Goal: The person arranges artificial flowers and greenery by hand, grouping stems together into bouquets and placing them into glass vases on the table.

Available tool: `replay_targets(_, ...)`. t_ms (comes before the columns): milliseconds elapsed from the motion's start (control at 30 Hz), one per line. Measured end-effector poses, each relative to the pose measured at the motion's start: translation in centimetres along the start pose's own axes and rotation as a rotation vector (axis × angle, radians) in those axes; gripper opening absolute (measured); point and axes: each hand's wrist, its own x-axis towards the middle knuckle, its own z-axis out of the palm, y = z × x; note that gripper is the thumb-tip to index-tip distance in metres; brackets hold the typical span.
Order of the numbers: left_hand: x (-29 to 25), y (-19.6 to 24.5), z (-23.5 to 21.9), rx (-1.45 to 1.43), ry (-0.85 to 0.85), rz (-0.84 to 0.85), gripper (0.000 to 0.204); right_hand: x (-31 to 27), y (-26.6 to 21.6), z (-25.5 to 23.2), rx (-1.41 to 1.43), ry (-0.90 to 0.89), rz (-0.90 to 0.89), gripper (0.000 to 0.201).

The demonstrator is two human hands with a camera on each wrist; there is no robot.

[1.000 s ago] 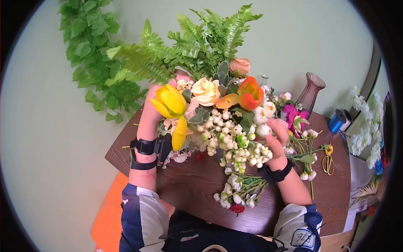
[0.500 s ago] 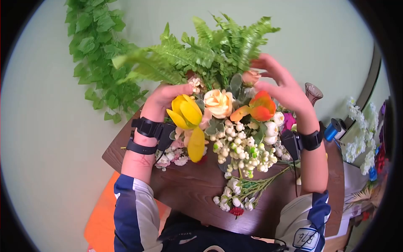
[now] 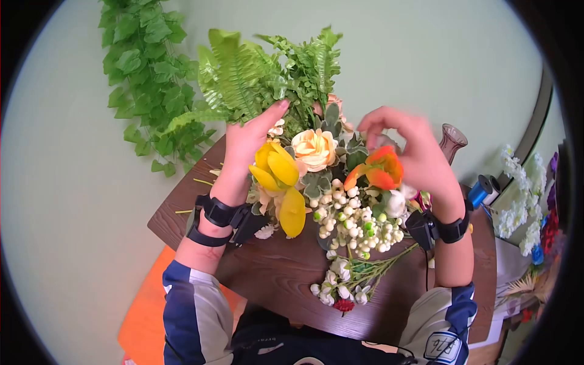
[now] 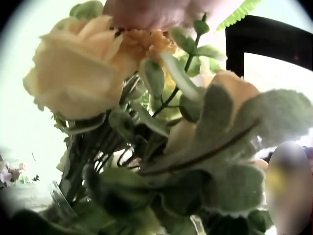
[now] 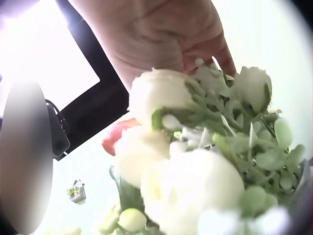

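A large artificial flower arrangement fills the middle of the head view. Green fern fronds (image 3: 243,79) rise at its back. My left hand (image 3: 246,140) touches the ferns at the left, its straight thumb lying across them and its other fingers hidden behind the foliage. Just below that hand is a yellow tulip (image 3: 277,167), with a peach rose (image 3: 314,149) to its right. My right hand (image 3: 420,152), fingers loosely bent, is beside the orange tulip (image 3: 384,169). In the right wrist view, that hand (image 5: 166,34) reaches over white blooms (image 5: 193,188). White berries (image 3: 350,213) hang in front.
White rosebuds (image 3: 340,274) and a red flower (image 3: 344,306) lie on the brown table (image 3: 274,274). A pinkish glass vase (image 3: 452,140) and a blue spool (image 3: 479,193) stand at the right. An ivy garland (image 3: 140,79) hangs on the wall.
My right hand has risen from the white blooms to the upper right, then come down slightly beside the orange tulip. My left thumb has moved up onto the ferns, whose left fronds stand more upright.
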Motion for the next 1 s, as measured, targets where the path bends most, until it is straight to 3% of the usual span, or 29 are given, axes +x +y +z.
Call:
replay_targets(33, 0.0, -0.5, 0.0, 0.002, 0.0, 0.035, 0.022, 0.1, -0.6, 0.2, -0.187, -0.003, -0.157, 0.033)
replay_targets(100, 0.2, -1.0, 0.0, 0.004, -0.002, 0.07, 0.022, 0.3, -1.2, 0.8, -0.197, -0.009, -0.222, 0.041)
replay_targets(133, 0.4, -1.0, 0.2, -0.157, -0.003, -0.101, 0.022, 0.3, -1.4, 1.0, -0.208, -0.014, -0.286, 0.05)
replay_targets(167, 0.5, -0.9, 0.4, -0.316, -0.004, -0.276, 0.021, 0.6, -1.8, 0.6, -0.186, -0.142, -0.233, 0.052)
replay_targets(267, -0.7, 0.8, 1.0, -0.298, -0.056, -0.331, 0.02, 1.2, -2.0, 1.3, -0.223, -0.138, -0.175, 0.051)
replay_targets(400, -0.6, 1.3, 1.5, -0.199, -0.048, -0.201, 0.02, 1.1, -1.4, 1.8, -0.44, -0.098, -0.239, 0.034)
replay_targets(600, 0.6, -0.2, 0.1, 0.08, -0.174, -0.042, 0.029, 0.2, -0.3, 1.6, -0.183, -0.006, -0.368, 0.016)
replay_targets(700, 0.4, 0.2, 0.2, 0.003, -0.153, -0.102, 0.029, -0.3, -0.1, 0.8, -0.115, -0.057, -0.328, 0.018)
replay_targets(800, -0.1, 1.0, 0.5, -0.115, -0.128, -0.193, 0.031, -0.4, 0.3, 0.7, 0.086, -0.192, -0.19, 0.007)
replay_targets(900, -0.6, 2.1, 1.2, -0.231, -0.109, -0.289, 0.035, -0.1, 0.5, 0.6, 0.251, -0.188, 0.174, 0.023)
replay_targets(1000, -1.3, 4.4, 2.0, -0.094, -0.164, -0.361, 0.038, 1.4, 0.0, 0.2, 0.246, -0.055, 0.331, 0.023)
